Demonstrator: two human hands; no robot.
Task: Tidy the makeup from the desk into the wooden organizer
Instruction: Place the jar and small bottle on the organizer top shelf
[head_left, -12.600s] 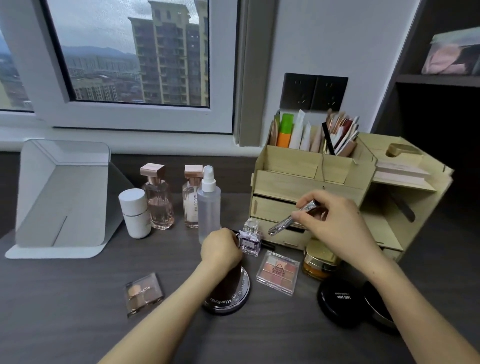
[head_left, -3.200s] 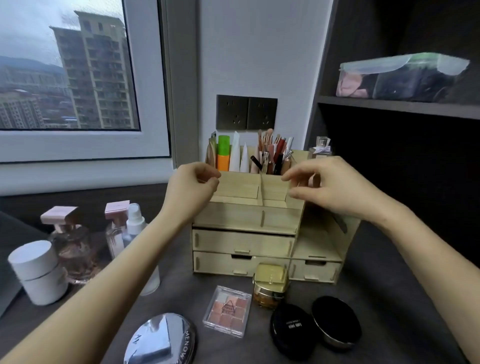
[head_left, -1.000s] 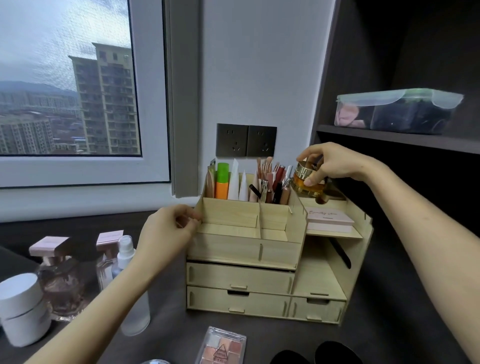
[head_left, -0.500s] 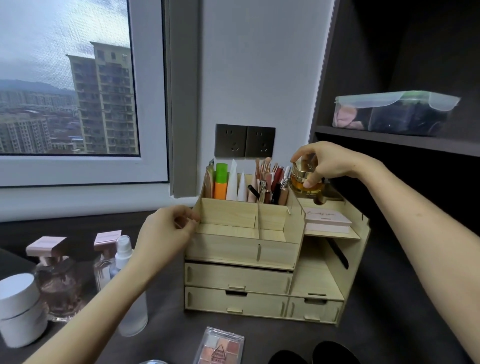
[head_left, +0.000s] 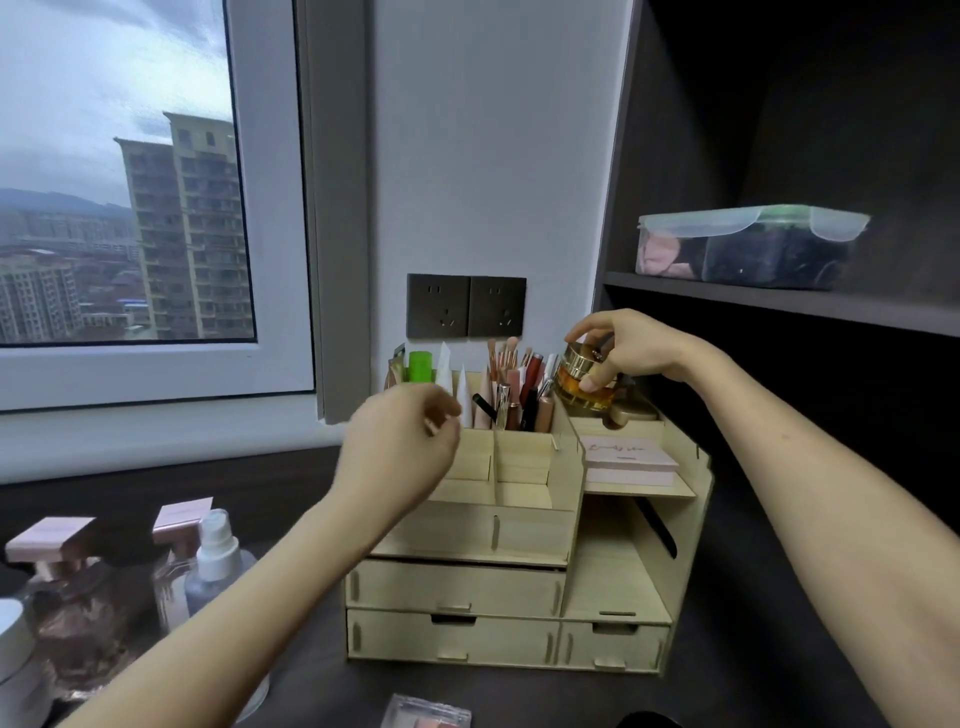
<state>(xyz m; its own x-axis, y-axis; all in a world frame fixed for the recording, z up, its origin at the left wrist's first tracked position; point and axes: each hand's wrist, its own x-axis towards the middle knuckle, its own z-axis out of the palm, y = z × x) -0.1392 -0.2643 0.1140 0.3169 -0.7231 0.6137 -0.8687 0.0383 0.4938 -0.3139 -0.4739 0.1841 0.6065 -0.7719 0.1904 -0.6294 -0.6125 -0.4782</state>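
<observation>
The wooden organizer stands on the dark desk against the wall, with brushes and tubes upright in its back compartments. My right hand grips a gold-lidded amber jar over the organizer's top right shelf. My left hand hovers in front of the organizer's upper left tray, fingers loosely curled, holding nothing. A pink box lies on the right shelf below the jar.
Perfume bottles, a spray bottle and a white jar stand at the left. An eyeshadow palette peeks in at the bottom edge. A lidded plastic box sits on the dark shelf to the right.
My left hand has let go of the organizer's left edge and lifted off it. My right hand still holds the jar at the top right shelf.
</observation>
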